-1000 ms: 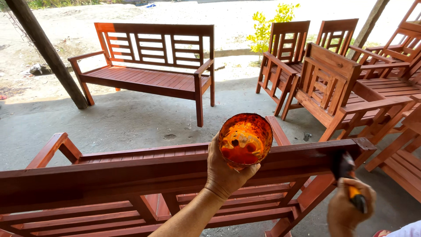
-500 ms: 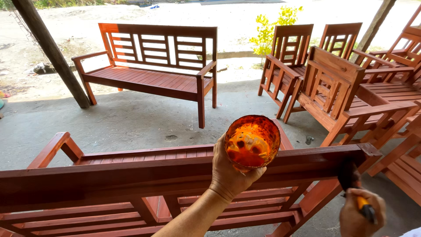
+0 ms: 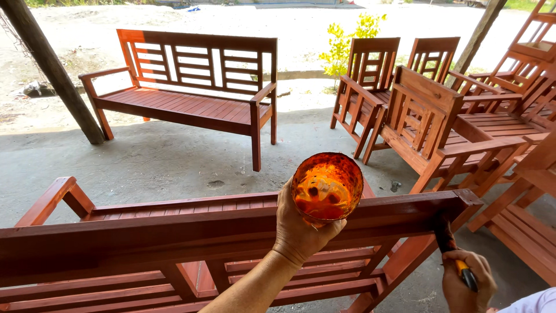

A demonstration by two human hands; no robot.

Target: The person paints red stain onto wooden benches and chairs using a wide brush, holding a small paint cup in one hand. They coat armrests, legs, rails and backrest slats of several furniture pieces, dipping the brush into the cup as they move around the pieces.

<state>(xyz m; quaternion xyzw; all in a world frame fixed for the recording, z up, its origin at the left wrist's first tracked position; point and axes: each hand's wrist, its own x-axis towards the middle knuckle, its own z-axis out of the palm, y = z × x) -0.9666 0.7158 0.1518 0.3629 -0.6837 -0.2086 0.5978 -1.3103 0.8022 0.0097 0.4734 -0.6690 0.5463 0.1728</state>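
Red-brown wooden bench [image 3: 174, 232] stands on grey concrete floor [image 3: 162, 162], its seat bare.

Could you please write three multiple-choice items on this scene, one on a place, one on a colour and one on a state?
1. Where does the brush touch?
A. the near bench top rail's right end
B. the far bench seat
C. the concrete floor

2. What colour is the cup inside?
A. blue
B. orange
C. white

3. How is the cup held?
A. upside down
B. standing on the floor
C. tilted, mouth facing the camera

Answers: 1 A, the right hand presses the bristles against the rail end. 2 B, it glows orange. 3 C, the left hand lifts it with its inside showing.
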